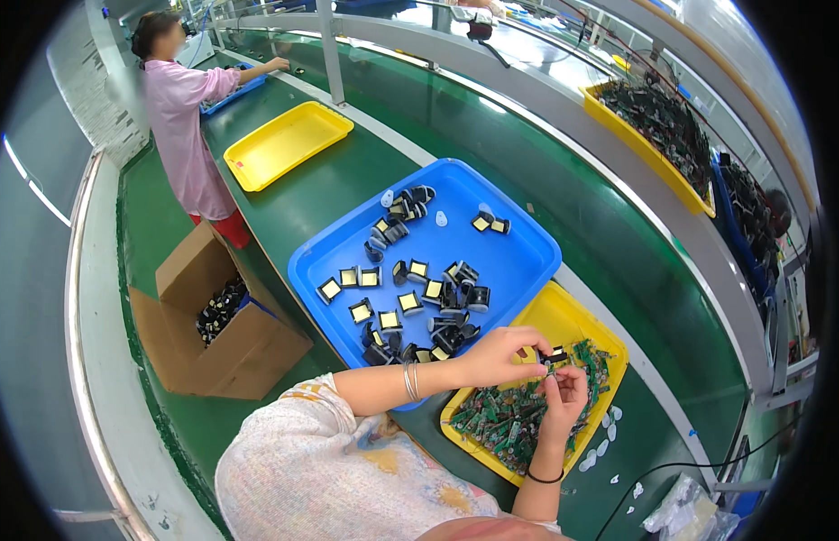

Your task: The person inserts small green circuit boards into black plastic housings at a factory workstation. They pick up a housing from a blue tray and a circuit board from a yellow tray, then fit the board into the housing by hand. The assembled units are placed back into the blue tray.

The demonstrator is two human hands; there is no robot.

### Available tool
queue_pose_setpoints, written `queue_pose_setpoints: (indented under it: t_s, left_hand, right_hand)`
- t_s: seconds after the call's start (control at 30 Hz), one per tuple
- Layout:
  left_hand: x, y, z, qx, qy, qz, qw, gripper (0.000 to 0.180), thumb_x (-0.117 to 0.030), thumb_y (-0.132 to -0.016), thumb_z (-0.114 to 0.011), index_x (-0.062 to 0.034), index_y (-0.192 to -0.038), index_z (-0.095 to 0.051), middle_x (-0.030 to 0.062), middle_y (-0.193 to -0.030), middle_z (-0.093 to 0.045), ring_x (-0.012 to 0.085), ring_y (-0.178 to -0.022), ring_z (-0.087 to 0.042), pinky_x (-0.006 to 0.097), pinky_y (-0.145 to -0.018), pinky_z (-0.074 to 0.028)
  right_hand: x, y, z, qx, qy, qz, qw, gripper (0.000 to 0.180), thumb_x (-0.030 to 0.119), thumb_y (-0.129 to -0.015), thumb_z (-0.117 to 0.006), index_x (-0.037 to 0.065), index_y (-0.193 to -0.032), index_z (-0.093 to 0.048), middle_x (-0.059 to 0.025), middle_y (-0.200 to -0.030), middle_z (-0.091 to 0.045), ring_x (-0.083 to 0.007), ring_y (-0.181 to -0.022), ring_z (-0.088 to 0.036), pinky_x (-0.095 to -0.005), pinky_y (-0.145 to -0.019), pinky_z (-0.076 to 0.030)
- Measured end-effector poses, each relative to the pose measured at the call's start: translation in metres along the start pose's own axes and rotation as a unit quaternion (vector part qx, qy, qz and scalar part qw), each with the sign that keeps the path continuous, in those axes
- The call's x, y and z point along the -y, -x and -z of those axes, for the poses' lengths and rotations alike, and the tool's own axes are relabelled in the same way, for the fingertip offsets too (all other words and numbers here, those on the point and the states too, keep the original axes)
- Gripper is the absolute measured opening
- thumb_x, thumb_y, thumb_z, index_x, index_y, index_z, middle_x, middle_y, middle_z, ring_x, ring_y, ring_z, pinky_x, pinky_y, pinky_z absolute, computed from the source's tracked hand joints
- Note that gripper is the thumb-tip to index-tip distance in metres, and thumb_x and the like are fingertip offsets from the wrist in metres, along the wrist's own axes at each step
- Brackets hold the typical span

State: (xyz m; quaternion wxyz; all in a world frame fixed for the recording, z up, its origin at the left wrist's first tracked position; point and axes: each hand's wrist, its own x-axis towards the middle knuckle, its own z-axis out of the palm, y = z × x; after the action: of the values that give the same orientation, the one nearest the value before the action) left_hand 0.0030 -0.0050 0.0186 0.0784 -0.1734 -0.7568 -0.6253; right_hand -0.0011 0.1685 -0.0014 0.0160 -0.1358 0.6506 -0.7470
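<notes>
Both my hands meet over the near end of a yellow tray (pixel 615 329) heaped with small green circuit boards (pixel 505 419). In my left hand (pixel 509 353), fingers pinched, is a small black plastic part (pixel 554 355) with a pale face. My right hand (pixel 565 393) is closed just below it, thumb and fingertips pressed at a small green circuit board that touches the black part. The fingers hide much of both pieces. Left of the hands, a blue tray (pixel 302 261) holds many loose black parts (pixel 408 303) with pale yellow square faces.
An open cardboard box (pixel 180 347) of black parts stands on the floor at left. Farther along the green bench is a yellow tray (pixel 288 144), near a person in pink (pixel 180 126). White oval pieces (pixel 602 446), a black cable (pixel 658 466) and a plastic bag (pixel 685 509) lie at right.
</notes>
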Motion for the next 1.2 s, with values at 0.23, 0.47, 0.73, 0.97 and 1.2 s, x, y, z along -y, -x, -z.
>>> queue_pose_setpoints:
  t_s: [0.23,0.47,0.73,0.97,1.2]
  left_hand:
    - [0.009,-0.005,-0.001,0.016,0.116,0.051,0.992,0.025,-0.011,-0.074,-0.066,-0.0003,-0.096,-0.057,0.0086,-0.095,-0.058,0.0152,-0.088,-0.056,0.027,-0.072,-0.048]
    - [0.004,-0.004,-0.003,0.057,0.188,0.111,0.974,0.024,-0.002,-0.076,-0.060,-0.0007,-0.099,-0.055,0.0085,-0.104,-0.053,0.0147,-0.096,-0.052,0.025,-0.077,-0.044]
    - [0.013,-0.003,-0.005,0.054,0.180,0.125,0.974,0.024,-0.005,-0.075,-0.062,-0.0008,-0.098,-0.055,0.0078,-0.103,-0.054,0.0145,-0.093,-0.054,0.026,-0.077,-0.045]
    - [0.013,-0.003,-0.005,0.045,0.166,0.117,0.978,0.023,-0.004,-0.075,-0.062,0.0004,-0.097,-0.054,0.0087,-0.101,-0.054,0.0142,-0.091,-0.054,0.026,-0.075,-0.045]
    - [0.011,-0.005,-0.006,0.035,0.143,0.102,0.984,0.018,-0.004,-0.077,-0.060,0.0011,-0.093,-0.054,0.0091,-0.098,-0.056,0.0138,-0.085,-0.055,0.025,-0.071,-0.045]
  right_hand:
    - [-0.003,-0.003,0.001,0.011,-0.015,-0.009,1.000,0.018,-0.004,-0.077,-0.057,0.000,-0.093,-0.049,-0.0039,-0.082,-0.052,-0.0093,-0.069,-0.052,-0.0205,-0.062,-0.044]
    - [-0.001,0.000,0.004,0.025,-0.087,-0.040,0.995,0.016,-0.005,-0.077,-0.058,-0.003,-0.091,-0.051,-0.0056,-0.086,-0.054,-0.0108,-0.078,-0.053,-0.0219,-0.067,-0.045]
    - [0.000,-0.004,0.009,0.039,-0.131,-0.056,0.989,0.017,-0.002,-0.077,-0.061,-0.002,-0.092,-0.054,-0.0043,-0.085,-0.055,-0.0091,-0.078,-0.053,-0.0223,-0.070,-0.044]
    - [0.004,-0.006,0.007,0.017,-0.131,-0.057,0.990,0.018,-0.005,-0.075,-0.061,-0.001,-0.091,-0.053,-0.0041,-0.085,-0.055,-0.0092,-0.079,-0.054,-0.0225,-0.071,-0.044]
    - [0.000,-0.007,0.011,0.011,-0.084,-0.046,0.995,0.018,-0.004,-0.074,-0.062,0.000,-0.088,-0.053,-0.0034,-0.081,-0.056,-0.0086,-0.078,-0.055,-0.0201,-0.068,-0.044]
